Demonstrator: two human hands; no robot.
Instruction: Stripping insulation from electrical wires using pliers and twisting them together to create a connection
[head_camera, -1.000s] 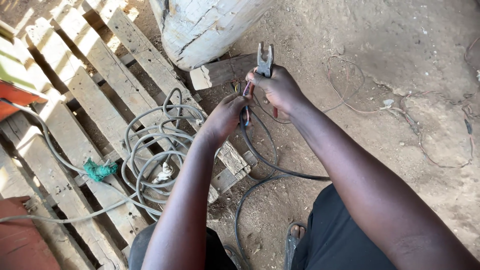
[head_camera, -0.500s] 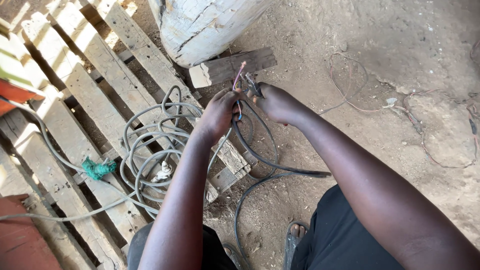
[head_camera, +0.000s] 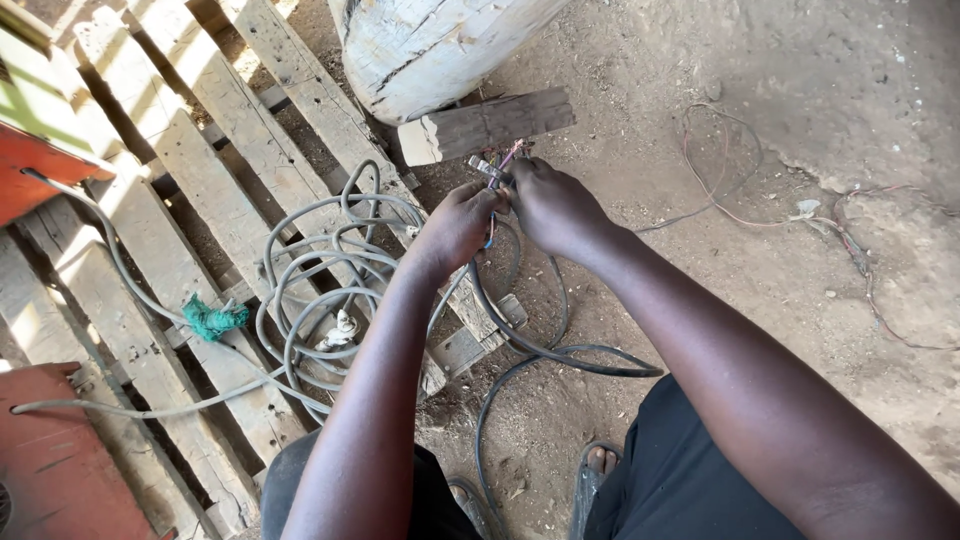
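Thin reddish stripped wire ends (head_camera: 508, 157) poke up from between your fingertips, pinched where your left hand (head_camera: 455, 225) and right hand (head_camera: 552, 205) meet. Both hands are closed on them. A dark grey rubber cable (head_camera: 520, 345) trails below, beside coiled grey cable (head_camera: 310, 270) on a weathered wooden pallet (head_camera: 170, 190).

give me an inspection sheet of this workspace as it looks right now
surface: bare dirt ground, wooden pallet on the left
job's things: dark cable with stripped wire ends held up
clutter: short wood block, green rag, thin loose wire
grippers: left hand and right hand pinch the wire ends together
cables: grey cable coil on the pallet
surroundings: white-painted post, red metal case
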